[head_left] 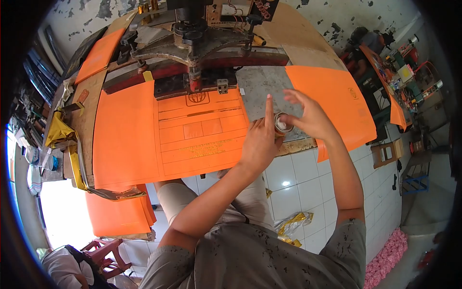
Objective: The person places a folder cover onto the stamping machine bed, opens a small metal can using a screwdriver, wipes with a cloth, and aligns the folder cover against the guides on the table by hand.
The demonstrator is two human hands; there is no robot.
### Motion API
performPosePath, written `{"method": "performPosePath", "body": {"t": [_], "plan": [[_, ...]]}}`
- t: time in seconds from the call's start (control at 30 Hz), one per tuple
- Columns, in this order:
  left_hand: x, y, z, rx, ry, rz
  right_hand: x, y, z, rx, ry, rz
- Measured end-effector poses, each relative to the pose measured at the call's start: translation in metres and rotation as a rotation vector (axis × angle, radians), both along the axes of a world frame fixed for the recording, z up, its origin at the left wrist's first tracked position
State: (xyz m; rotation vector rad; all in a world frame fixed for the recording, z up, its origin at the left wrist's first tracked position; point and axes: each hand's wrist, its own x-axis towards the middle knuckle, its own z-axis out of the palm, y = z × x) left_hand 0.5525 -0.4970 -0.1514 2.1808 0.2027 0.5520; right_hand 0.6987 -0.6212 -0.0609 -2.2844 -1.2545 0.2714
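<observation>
White tiles [317, 191] cover the floor around you, and a wall with flaking paint [313, 14] rises behind your workbench. Your small open tin [281, 127] is near the front edge of the bench, right of the printed orange sheet, with something pale inside. Your left hand [260, 144] is wrapped around it, index finger pointing up and away from you. Your right hand [312, 118] is loose, its fingers spread, with one digit over the tin's mouth; you cannot tell from this view whether it touches the contents.

Just beyond your hands is a grey metal plate [260, 86]. To the left of the tin lies the orange sheet [204, 156], with ruled lines, gold-coloured lettering and a dark globe emblem at its far edge. Another orange sheet [332, 103] lies to the right, a small emblem near its outer side. Past the plate stands your press [192, 45], dark metal with spreading arms.

Further out, gold foil [60, 130] hangs at the bench's left end, and more orange sheets [118, 212] are stacked lower down. Crumpled gold and clear wrapping [292, 225] lies on the floor, a pink heap [387, 260] lies at lower right, and another person [370, 43] is at upper right.
</observation>
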Motion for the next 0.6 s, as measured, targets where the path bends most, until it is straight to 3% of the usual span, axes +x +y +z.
{"method": "performPosePath", "body": {"t": [0.1,0.17,0.3,0.33,0.43,0.5,0.6], "plan": [[0.002,-0.010,-0.005,-0.007,-0.046,-0.057,0.015,-0.008,0.023,0.442,-0.154,-0.111],[0.004,-0.018,-0.006,-0.011,-0.059,-0.085,0.017,-0.006,0.045,0.683,-0.555,-0.044],[0.005,-0.022,-0.001,-0.035,-0.009,-0.103,0.014,0.020,0.083,0.849,-0.783,0.087],[0.005,-0.023,-0.002,-0.049,-0.003,-0.099,0.024,0.030,0.071,0.825,-0.813,0.083],[0.007,-0.023,-0.002,-0.016,0.126,-0.090,0.011,0.060,-0.049,0.443,-0.493,0.070],[0.005,-0.023,-0.005,-0.027,0.093,-0.096,0.011,0.055,-0.040,0.271,-0.326,0.002],[0.003,-0.026,-0.004,-0.043,0.012,-0.081,0.010,0.050,-0.028,0.266,-0.278,0.070]]}}
